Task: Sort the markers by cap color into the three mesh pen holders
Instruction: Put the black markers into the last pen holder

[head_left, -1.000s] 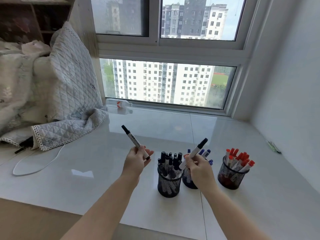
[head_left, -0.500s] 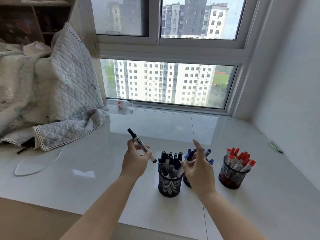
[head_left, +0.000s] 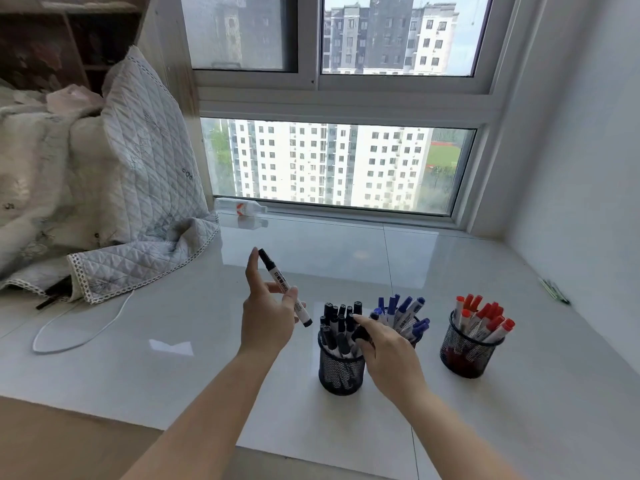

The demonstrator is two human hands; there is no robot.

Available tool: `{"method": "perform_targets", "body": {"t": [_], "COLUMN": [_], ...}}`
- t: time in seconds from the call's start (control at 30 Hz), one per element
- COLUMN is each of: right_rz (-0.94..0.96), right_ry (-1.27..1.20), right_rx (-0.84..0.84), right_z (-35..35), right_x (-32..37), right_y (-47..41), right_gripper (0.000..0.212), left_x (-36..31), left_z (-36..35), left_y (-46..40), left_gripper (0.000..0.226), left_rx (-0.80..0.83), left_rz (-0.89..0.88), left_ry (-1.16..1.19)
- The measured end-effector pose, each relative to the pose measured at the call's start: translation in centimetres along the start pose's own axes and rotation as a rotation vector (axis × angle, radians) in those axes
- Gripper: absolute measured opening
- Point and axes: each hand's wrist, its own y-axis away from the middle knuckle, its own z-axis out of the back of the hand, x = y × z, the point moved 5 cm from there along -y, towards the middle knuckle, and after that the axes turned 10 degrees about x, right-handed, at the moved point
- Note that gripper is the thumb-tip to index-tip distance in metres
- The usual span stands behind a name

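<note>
While both forearms reach in from the near table edge, the right hand (head_left: 388,355) sits lowest and nearest, fingers curled over the rim of the black-cap holder (head_left: 341,370), pinching what looks like a black cap (head_left: 360,332) among the black markers there; probably seating it so it stands with its own colour. Exact grip is partly hidden by the knuckles. Left hand (head_left: 268,317) floats just left of that holder, above the table (head_left: 207,375), gripping a black-capped marker (head_left: 284,287) by its lower barrel, cap end tilted up and away, index finger extended beside the cap. That angle likely keeps the cap readable and the barrel ready to drop in. Marker is near the black holder, not touching it. Next back, blue-cap holder (head_left: 403,323) is mostly behind the right hand; red-cap holder (head_left: 467,351) stands well apart to the right. No loose markers visible on the table, so sorting looks nearly finished. Farther: white cable (head_left: 79,337), quilt (head_left: 145,209), bottle (head_left: 242,206) at the window (head_left: 332,168).
</note>
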Motion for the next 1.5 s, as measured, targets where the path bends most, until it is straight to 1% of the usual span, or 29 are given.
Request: {"method": "perform_targets", "body": {"t": [0.07,0.13,0.2,0.27,0.33,0.4,0.43,0.53,0.63,0.7,0.83,0.93,1.03,1.1,1.17,1.2,1.3,1.33,1.4,1.5], "right_rz": [-0.043,-0.077,-0.083,-0.099,-0.128,-0.168,-0.181,-0.212,-0.233,-0.224,-0.222,-0.149,-0.094,-0.102,-0.148,-0.177,-0.287,-0.312,-0.342,-0.386], "right_ry": [-0.094,-0.197,-0.229,-0.225,-0.235,-0.244,-0.229,-0.142,-0.066,0.000,0.157,0.217,0.107,-0.037,-0.224,-0.304,-0.448,-0.478,-0.481,-0.347], "right_rx": [-0.050,-0.072,-0.079,-0.081,-0.066,0.004,0.044,0.095,0.034,-0.011,-0.014,-0.076,-0.082,-0.060,0.001,-0.002,-0.106,-0.113,-0.055,0.092], "right_z": [-0.1,-0.4,-0.9,-1.4,-1.9,-2.6,-3.0,-3.9,-4.3,-4.3,-4.2,-3.8,-3.5,-3.2,-2.9,-2.6,-1.2,-0.7,-0.3,0.0], "right_x": [-0.3,-0.6,-0.9,-1.2,-1.7,-2.1,-2.2,-2.0,-1.4,-0.6,1.0,2.0,1.9,1.3,0.6,0.2,-0.7,-0.8,-0.9,-0.8], "right_y": [0.4,0.9,1.2,1.4,1.5,1.3,1.2,1.4,2.1,2.6,3.3,3.9,4.4,4.4,4.1,3.8,2.5,1.9,0.7,-0.9], "right_gripper": [0.043,0.043,0.040,0.042,0.049,0.057,0.058,0.047,0.042,0.042,0.039,0.034,0.031,0.026,0.019,0.017,0.014,0.015,0.020,0.025], "left_x": [-0.1,0.1,0.0,-0.1,-0.4,-0.7,-0.9,-1.5,-1.7,-1.5,-0.6,-0.1,1.0,1.7,2.0,2.1,2.0,2.0,2.1,2.8], "left_z": [-0.4,-1.0,-1.6,-2.1,-2.4,-2.7,-2.9,-2.8,-2.4,-2.3,-2.6,-2.8,-2.6,-2.2,-2.0,-2.0,-2.2,-2.2,-2.2,-2.0], "left_y": [0.2,0.3,0.4,0.5,0.6,0.4,0.4,0.3,0.6,0.7,1.1,1.7,2.6,3.1,3.5,3.6,3.8,3.8,3.6,2.7], "left_gripper": [0.072,0.069,0.071,0.079,0.084,0.082,0.078,0.066,0.061,0.057,0.046,0.040,0.031,0.027,0.021,0.016,0.006,0.006,0.009,0.017], "left_rx": [0.002,0.022,0.038,0.051,0.070,0.099,0.108,0.074,0.011,-0.006,0.026,0.053,0.068,0.050,0.028,0.028,0.049,0.052,0.057,0.113], "left_rz": [-0.017,-0.018,-0.037,-0.074,-0.107,-0.130,-0.144,-0.213,-0.269,-0.271,-0.266,-0.310,-0.305,-0.294,-0.296,-0.302,-0.306,-0.301,-0.254,-0.106], "left_ry": [0.070,0.190,0.266,0.272,0.247,0.232,0.228,0.187,0.122,0.086,-0.051,-0.208,-0.266,-0.279,-0.288,-0.297,-0.335,-0.359,-0.415,-0.440]}}
